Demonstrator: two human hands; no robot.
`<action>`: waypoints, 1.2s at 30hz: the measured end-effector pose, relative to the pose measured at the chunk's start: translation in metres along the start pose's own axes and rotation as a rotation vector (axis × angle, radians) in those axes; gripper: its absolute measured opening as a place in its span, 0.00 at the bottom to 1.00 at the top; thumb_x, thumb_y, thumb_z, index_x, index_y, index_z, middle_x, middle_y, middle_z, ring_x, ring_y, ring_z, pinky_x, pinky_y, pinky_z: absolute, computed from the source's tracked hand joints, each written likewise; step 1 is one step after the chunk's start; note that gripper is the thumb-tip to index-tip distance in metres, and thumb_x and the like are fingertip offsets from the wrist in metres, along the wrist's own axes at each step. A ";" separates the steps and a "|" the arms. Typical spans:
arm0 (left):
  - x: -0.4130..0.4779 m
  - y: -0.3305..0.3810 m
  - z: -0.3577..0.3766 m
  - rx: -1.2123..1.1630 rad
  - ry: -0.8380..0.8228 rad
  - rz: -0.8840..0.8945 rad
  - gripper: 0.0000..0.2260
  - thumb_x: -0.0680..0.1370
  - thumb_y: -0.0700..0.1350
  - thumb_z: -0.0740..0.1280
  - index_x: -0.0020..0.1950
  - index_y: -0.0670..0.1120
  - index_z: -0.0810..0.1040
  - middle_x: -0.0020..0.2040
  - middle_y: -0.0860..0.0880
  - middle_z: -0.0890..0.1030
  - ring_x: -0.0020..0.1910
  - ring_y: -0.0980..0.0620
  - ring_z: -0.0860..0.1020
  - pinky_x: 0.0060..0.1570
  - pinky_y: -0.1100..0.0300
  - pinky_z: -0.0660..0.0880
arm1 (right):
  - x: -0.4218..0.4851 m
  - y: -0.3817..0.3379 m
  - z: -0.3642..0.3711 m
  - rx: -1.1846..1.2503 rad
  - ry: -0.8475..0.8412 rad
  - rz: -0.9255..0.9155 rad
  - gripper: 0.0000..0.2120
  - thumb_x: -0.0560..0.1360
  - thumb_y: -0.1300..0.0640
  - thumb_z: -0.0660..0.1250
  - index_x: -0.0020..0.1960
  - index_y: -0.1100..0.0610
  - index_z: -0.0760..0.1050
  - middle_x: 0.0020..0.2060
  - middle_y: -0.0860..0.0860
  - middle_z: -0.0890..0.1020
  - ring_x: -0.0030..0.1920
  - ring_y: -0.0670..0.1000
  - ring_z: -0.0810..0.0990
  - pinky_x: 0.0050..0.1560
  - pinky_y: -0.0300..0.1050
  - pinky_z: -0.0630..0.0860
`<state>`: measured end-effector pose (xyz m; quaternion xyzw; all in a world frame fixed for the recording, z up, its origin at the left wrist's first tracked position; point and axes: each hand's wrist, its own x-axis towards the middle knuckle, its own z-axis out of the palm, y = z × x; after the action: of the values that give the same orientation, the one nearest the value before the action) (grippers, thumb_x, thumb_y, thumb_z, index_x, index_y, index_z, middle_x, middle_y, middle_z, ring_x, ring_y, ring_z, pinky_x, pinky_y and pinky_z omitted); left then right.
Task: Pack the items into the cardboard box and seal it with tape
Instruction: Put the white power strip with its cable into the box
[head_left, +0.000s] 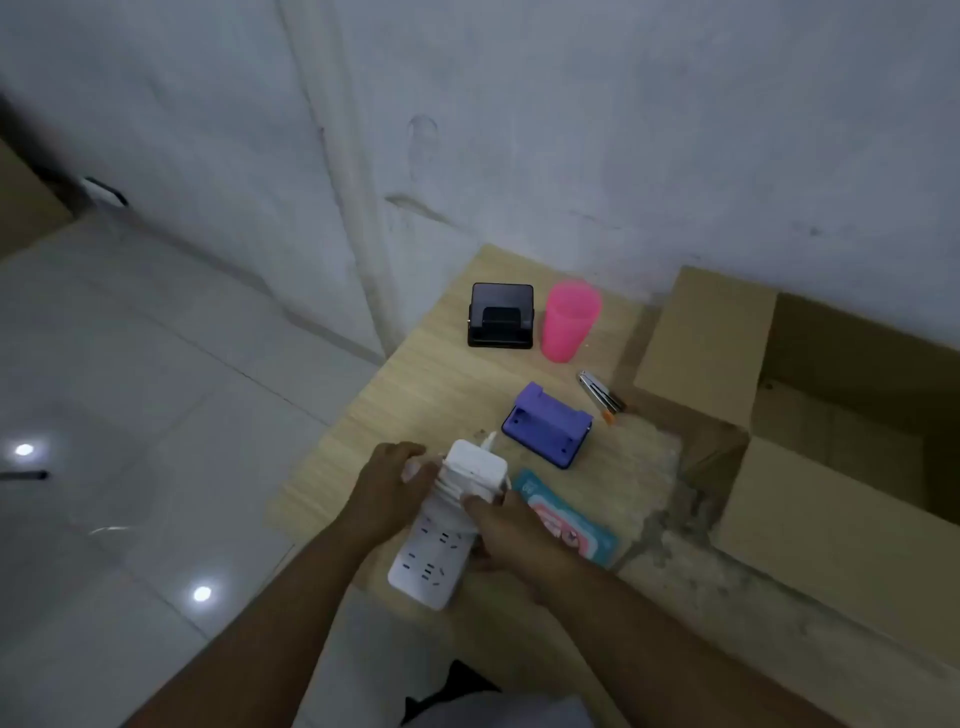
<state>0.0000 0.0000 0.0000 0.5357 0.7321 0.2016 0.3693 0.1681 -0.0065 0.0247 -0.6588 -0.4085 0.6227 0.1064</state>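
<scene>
The left hand (384, 486) and right hand (509, 535) both clasp the cord-wrapped power strip (426, 566) above the table (431, 374) edge; packing seems barely begun, so it should next go right into the open cardboard box (826, 525).

A light wooden table (415, 395) stands against the wall. On it, at the back, are a black stand (501, 315) and an upright pink cup (569, 322). Nearer lie a purple hole punch (548, 423), a small metal clipper (602, 392) and a flat teal packet (571, 525). An open cardboard box (706, 332) sits at the right end.

Purple block (548, 425) and stapler (601, 392) flank open box (727, 332).
</scene>
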 end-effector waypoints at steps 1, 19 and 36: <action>0.001 0.000 0.002 0.028 -0.026 0.012 0.20 0.79 0.57 0.62 0.64 0.46 0.77 0.59 0.47 0.73 0.56 0.49 0.75 0.58 0.56 0.69 | 0.000 -0.002 0.002 0.072 -0.007 0.014 0.22 0.77 0.47 0.63 0.68 0.52 0.64 0.58 0.55 0.77 0.53 0.54 0.80 0.47 0.50 0.81; 0.000 0.014 -0.008 0.116 -0.047 -0.019 0.10 0.81 0.57 0.57 0.45 0.55 0.72 0.55 0.45 0.74 0.58 0.43 0.70 0.51 0.56 0.61 | 0.001 -0.004 0.002 0.262 0.014 -0.004 0.28 0.69 0.52 0.74 0.62 0.48 0.62 0.56 0.54 0.77 0.53 0.54 0.80 0.55 0.57 0.79; 0.002 0.133 0.006 -0.061 0.379 0.461 0.21 0.79 0.61 0.50 0.46 0.46 0.72 0.42 0.50 0.73 0.44 0.51 0.69 0.49 0.59 0.60 | -0.050 -0.069 -0.087 0.692 0.104 -0.511 0.22 0.72 0.64 0.72 0.64 0.57 0.73 0.53 0.56 0.83 0.51 0.58 0.83 0.50 0.54 0.81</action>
<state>0.0887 0.0468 0.0875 0.6293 0.6405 0.3987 0.1865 0.2247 0.0364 0.1231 -0.4924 -0.3198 0.6426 0.4923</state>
